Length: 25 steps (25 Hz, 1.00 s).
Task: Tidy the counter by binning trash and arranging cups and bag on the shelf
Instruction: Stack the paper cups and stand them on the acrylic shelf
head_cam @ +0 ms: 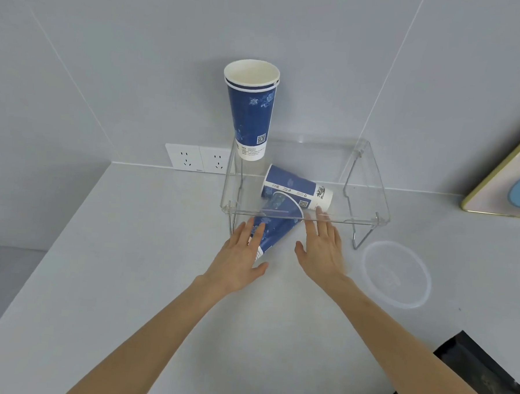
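Observation:
A clear acrylic shelf (371,178) on wire legs stands on the grey counter (129,250) against the wall. Two nested blue-and-white paper cups (251,112) stand upright on its left rear corner. Under the shelf two more blue paper cups lie on their sides: one (295,189) points right, the other (277,225) sticks out toward me. My left hand (240,259) lies flat with fingers spread over the near end of that cup. My right hand (322,248) is open just right of it, fingertips at the shelf's front edge. A black bag (478,377) lies at the bottom right.
A clear round plastic lid (396,274) lies on the counter right of the shelf's front leg. Two white wall sockets (199,158) sit behind the shelf's left side. A framed picture (506,185) leans at the far right. The counter's left edge drops off.

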Available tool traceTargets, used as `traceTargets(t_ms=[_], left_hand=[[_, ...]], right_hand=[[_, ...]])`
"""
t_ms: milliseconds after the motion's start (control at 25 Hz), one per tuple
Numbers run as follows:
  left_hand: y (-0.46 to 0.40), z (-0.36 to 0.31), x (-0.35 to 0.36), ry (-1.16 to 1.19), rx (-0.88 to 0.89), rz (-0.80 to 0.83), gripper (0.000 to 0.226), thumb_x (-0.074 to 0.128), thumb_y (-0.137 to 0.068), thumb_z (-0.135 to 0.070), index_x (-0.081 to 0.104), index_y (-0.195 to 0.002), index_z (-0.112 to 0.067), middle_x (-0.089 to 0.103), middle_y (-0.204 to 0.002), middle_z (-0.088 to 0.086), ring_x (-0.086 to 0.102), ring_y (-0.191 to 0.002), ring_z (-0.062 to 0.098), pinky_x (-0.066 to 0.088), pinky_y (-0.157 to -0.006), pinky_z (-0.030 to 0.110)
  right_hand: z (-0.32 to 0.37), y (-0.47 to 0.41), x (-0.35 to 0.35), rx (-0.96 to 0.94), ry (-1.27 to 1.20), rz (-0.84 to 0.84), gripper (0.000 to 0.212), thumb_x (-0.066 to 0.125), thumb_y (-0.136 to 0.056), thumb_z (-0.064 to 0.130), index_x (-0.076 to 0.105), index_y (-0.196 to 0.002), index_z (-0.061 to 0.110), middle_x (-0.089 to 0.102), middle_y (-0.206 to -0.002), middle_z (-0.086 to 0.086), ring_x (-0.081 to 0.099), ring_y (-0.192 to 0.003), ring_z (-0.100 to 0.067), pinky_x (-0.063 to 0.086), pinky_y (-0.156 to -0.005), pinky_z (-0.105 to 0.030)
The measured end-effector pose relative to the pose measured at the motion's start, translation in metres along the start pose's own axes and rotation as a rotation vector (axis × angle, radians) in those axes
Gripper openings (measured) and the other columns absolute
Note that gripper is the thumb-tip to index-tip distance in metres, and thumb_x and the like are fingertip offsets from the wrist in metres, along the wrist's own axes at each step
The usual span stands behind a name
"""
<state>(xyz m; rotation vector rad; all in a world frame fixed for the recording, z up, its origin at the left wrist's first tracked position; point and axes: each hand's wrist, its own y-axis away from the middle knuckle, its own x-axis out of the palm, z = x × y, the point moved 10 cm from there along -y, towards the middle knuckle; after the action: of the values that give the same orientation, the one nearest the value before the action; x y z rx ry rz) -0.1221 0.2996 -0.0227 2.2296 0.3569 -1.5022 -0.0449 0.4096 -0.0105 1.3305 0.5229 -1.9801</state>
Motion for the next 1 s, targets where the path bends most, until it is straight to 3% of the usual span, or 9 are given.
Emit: traceTargets(t_ms=[240, 440, 520, 600, 640, 800, 920, 1000], left_hand=[[-0.034, -0.003, 0.001, -0.023, 0.068, -0.079, 0.079, 0.047, -0.089, -0.034, -0.008, -0.143, -0.017, -0.008, -0.156, 0.011, -0.003, -0.144, 0.03, 0.01, -0.118, 0.04], [-0.047, 0.006, 0.018, -0.012, 0.016, -0.053, 0.094, 0.054, -0.085, -0.036, -0.028, -0.131, -0.039, -0.011, -0.156, 0.01, -0.002, -0.144, 0.034, 0.015, -0.117, 0.045], [-0.047, 0.005, 0.017, 0.005, 0.016, -0.114, 0.093, 0.065, -0.079, -0.03, -0.012, -0.13, -0.04, 0.006, -0.156, 0.016, 0.019, -0.139, 0.041, 0.035, -0.107, 0.049], [-0.048, 0.005, 0.014, -0.012, 0.023, -0.196, 0.101, 0.081, -0.061, -0.025, 0.012, -0.135, -0.027, 0.037, -0.144, 0.021, 0.052, -0.117, 0.044, 0.056, -0.078, 0.045], [-0.049, 0.007, 0.014, -0.041, 0.013, -0.208, 0.105, 0.086, -0.051, -0.027, 0.023, -0.135, -0.019, 0.049, -0.137, 0.021, 0.062, -0.105, 0.04, 0.059, -0.067, 0.04], [-0.049, 0.01, 0.011, -0.098, 0.026, -0.252, 0.108, 0.088, -0.038, -0.036, 0.037, -0.13, -0.014, 0.061, -0.125, 0.017, 0.07, -0.087, 0.029, 0.058, -0.054, 0.028], [-0.047, 0.007, 0.011, -0.109, 0.017, -0.269, 0.107, 0.088, -0.04, -0.035, 0.036, -0.132, -0.015, 0.059, -0.127, 0.016, 0.069, -0.087, 0.028, 0.058, -0.055, 0.029], [-0.044, 0.005, 0.011, -0.126, 0.002, -0.278, 0.105, 0.087, -0.04, -0.035, 0.038, -0.131, -0.015, 0.06, -0.127, 0.015, 0.069, -0.088, 0.027, 0.058, -0.056, 0.028]], right_hand=[[-0.023, -0.038, 0.004, 0.119, -0.016, -0.105, 0.072, 0.047, -0.089, 0.004, 0.002, -0.144, 0.013, -0.004, -0.157, -0.009, -0.004, -0.145, -0.026, 0.005, -0.119, -0.042], [-0.035, -0.064, 0.01, 0.15, 0.035, -0.156, 0.081, 0.042, -0.081, -0.012, -0.001, -0.145, 0.013, -0.002, -0.158, -0.004, -0.003, -0.145, -0.024, 0.005, -0.119, -0.043], [-0.04, -0.07, 0.011, 0.161, 0.036, -0.177, 0.079, 0.04, -0.083, -0.011, -0.001, -0.145, 0.014, 0.0, -0.158, -0.002, -0.003, -0.145, -0.022, 0.003, -0.119, -0.042], [-0.045, -0.079, 0.015, 0.18, 0.043, -0.179, 0.075, 0.043, -0.086, -0.006, 0.0, -0.145, 0.014, 0.001, -0.158, -0.003, -0.003, -0.145, -0.021, 0.002, -0.119, -0.042], [-0.046, -0.083, 0.017, 0.184, 0.051, -0.173, 0.074, 0.044, -0.087, -0.004, 0.001, -0.145, 0.014, 0.003, -0.158, -0.003, -0.002, -0.145, -0.022, 0.002, -0.119, -0.042], [-0.05, -0.097, 0.015, 0.179, 0.097, -0.175, 0.076, 0.054, -0.082, -0.003, 0.012, -0.143, 0.011, 0.023, -0.151, -0.01, 0.012, -0.144, -0.025, 0.011, -0.118, -0.044], [-0.051, -0.099, 0.009, 0.173, 0.09, -0.227, 0.064, 0.055, -0.079, -0.003, 0.031, -0.136, 0.009, 0.039, -0.134, -0.019, 0.039, -0.124, -0.035, 0.027, -0.111, -0.044], [-0.05, -0.094, 0.01, 0.19, 0.045, -0.251, 0.056, 0.052, -0.081, -0.002, 0.036, -0.133, 0.009, 0.041, -0.131, -0.018, 0.044, -0.117, -0.035, 0.03, -0.106, -0.042]])
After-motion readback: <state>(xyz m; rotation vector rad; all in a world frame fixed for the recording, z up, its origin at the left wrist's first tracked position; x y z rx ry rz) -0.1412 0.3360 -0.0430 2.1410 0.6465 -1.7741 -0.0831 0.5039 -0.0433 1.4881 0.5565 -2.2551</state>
